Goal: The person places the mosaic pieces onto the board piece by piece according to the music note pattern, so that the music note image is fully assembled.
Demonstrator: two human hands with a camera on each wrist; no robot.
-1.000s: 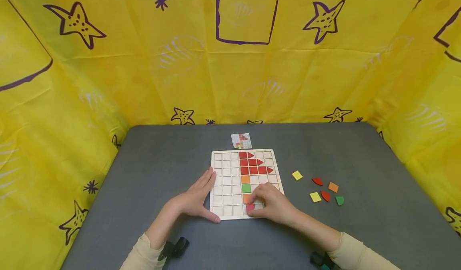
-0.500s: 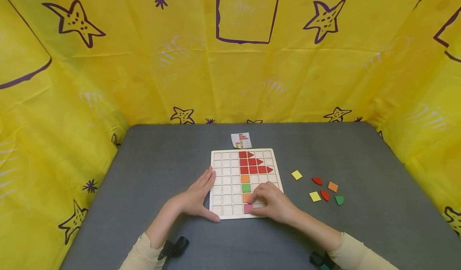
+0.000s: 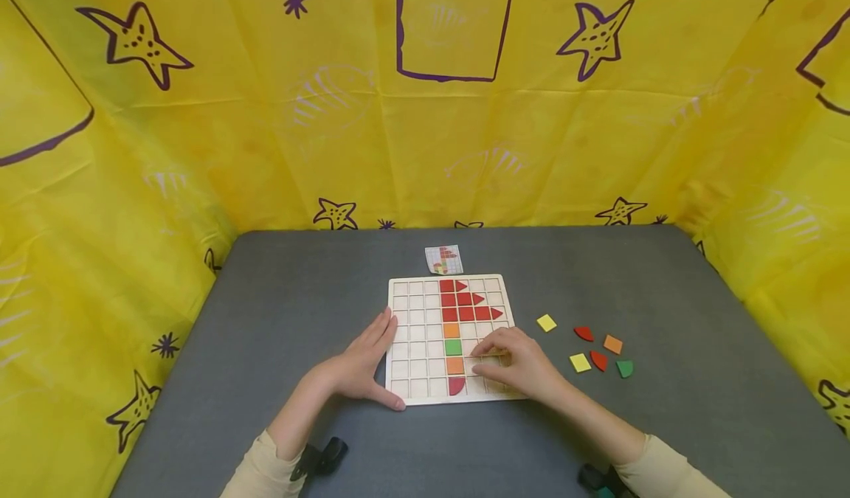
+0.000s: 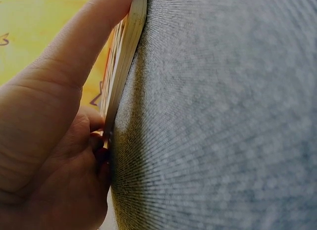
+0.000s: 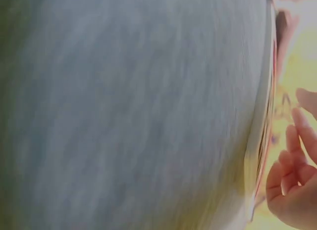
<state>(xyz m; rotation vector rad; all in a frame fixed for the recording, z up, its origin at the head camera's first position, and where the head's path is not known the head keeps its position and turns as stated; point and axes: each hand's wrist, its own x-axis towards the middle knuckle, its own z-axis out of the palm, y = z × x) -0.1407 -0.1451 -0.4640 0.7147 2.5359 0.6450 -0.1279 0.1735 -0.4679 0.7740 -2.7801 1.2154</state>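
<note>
A wooden grid board (image 3: 412,369) lies on the table with red, orange and green tiles set in it. My left hand (image 3: 361,365) rests along its left side, fingers fairly straight, thumb at the near left corner; in the left wrist view the thumb (image 4: 74,46) touches the board's edge. My right hand (image 3: 521,365) hovers over the board's right part, thumb and forefinger apart with nothing between them. Just left of it, a red quarter-circle tile (image 3: 456,386) lies in the bottom row, below an orange square tile (image 3: 454,365) and a green square tile (image 3: 453,347).
Beyond the board lies a small pattern card (image 3: 443,260). Loose tiles are scattered to the right: yellow squares (image 3: 580,363), red quarter-circles (image 3: 598,361), an orange square (image 3: 613,344) and a green quarter-circle (image 3: 624,369). Yellow cloth (image 3: 412,151) surrounds the grey table (image 3: 299,284).
My right hand has let go of the red quarter-circle tile, leaving it in the bottom row, and has moved right with its fingers spread apart. My left hand has stayed at the board.
</note>
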